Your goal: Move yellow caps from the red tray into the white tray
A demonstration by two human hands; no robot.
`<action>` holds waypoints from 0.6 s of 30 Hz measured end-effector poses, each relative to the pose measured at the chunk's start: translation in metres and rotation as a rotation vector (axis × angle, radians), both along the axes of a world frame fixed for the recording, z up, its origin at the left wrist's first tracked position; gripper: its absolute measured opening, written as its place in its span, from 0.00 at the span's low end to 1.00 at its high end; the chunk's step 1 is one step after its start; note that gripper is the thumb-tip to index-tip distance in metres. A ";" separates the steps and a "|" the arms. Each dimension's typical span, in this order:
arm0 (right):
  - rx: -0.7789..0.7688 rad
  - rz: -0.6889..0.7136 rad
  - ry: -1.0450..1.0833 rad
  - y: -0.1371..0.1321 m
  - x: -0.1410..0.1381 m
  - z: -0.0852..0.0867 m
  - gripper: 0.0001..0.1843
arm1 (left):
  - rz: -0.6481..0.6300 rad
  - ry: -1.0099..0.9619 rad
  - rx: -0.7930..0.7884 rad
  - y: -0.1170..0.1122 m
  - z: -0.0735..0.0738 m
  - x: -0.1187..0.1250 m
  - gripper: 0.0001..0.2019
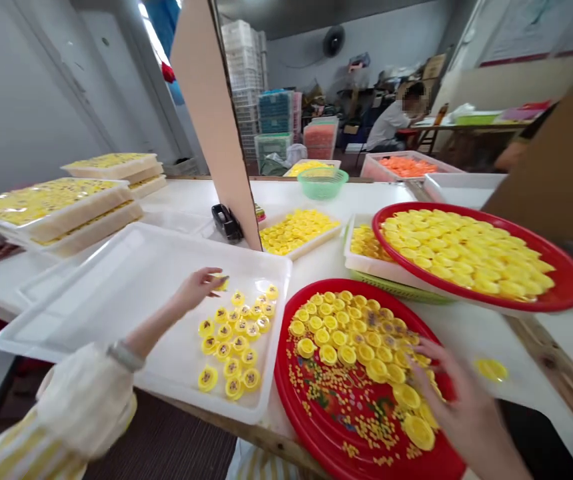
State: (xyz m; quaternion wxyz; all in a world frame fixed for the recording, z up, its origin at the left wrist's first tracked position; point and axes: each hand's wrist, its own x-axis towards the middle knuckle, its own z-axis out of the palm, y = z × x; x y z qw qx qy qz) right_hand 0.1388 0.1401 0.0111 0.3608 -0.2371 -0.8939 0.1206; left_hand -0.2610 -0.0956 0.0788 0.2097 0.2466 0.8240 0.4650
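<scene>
Left of the round red tray (291, 400) with its painted floral pattern, the head view shows a wide white plastic tray (116, 287) on a white worktable (366, 197). Over that tray, the left hand (196, 288) has its fingers pinching a yellow plastic cap (220, 281). A couple of dozen yellow caps (233, 340) sit in loose rows at the white tray's end nearest the red tray, leaving most of its floor bare. At the red tray's near right edge, the right hand (466, 407) rests with fingers spread over a crowded layer of loose caps (351, 340), far more than the white tray holds. Small yellow bits lie scattered across the red surface. Just right of the red tray sits one lone cap (491, 370). Beyond it, a second red tray (566, 293) is heaped with caps, and further left, stacked white trays (106, 163) look full. So far, only a small part of the caps in view lies in the wide white tray.
</scene>
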 end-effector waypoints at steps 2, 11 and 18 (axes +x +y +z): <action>0.154 0.088 -0.107 -0.001 -0.003 -0.009 0.15 | 0.009 0.016 -0.057 0.012 -0.016 -0.035 0.26; 0.164 0.024 -0.294 0.002 0.027 -0.021 0.14 | -0.095 0.562 -0.367 0.022 -0.042 -0.038 0.26; 0.076 0.029 -0.392 0.022 -0.001 -0.019 0.18 | -0.397 0.334 -0.093 0.023 -0.032 0.132 0.17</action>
